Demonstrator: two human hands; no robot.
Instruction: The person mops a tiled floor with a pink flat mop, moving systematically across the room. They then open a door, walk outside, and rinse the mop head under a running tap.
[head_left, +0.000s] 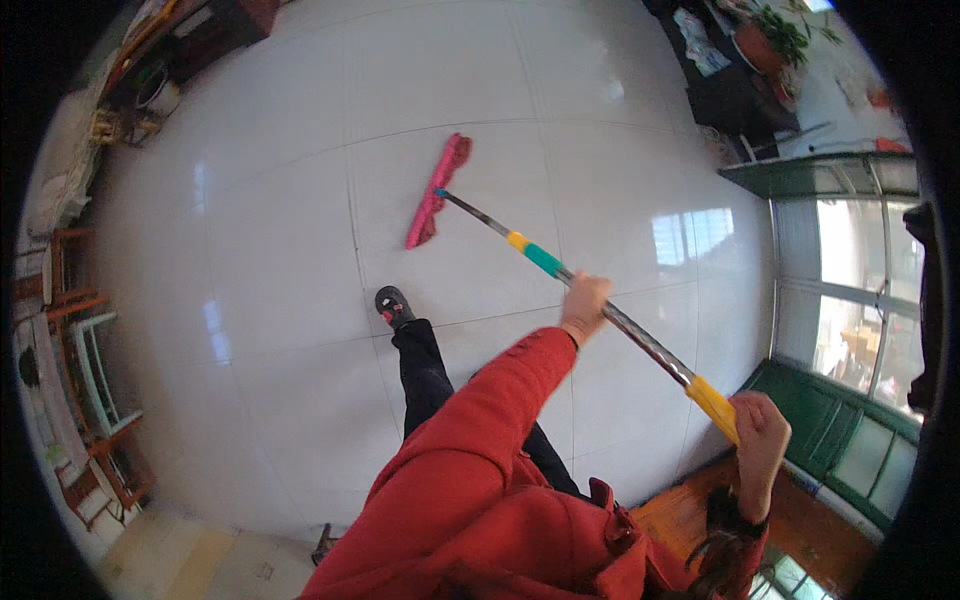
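Note:
A flat mop with a pink fabric head (441, 191) rests on the pale tiled floor (285, 255). Its telescopic metal handle (649, 341) has yellow and green sleeves and slants down to the right across the view. My left hand (586, 301) is wrapped around the metal shaft just behind the green sleeve (541, 259). At the upper end, my right hand (761, 427) grips the yellow end grip (712, 409). Both arms are in red sleeves. One dark shoe (394, 306) stands on the tiles behind the mop head; my other foot is hidden.
A green-framed glass door (847, 427) stands open at the right. Dark furniture and a potted plant (761, 45) are at the upper right. Wooden furniture (120, 457) lines the left side, with a white bucket (159, 97) at the upper left. Brown wooden furniture (675, 517) is at the lower right.

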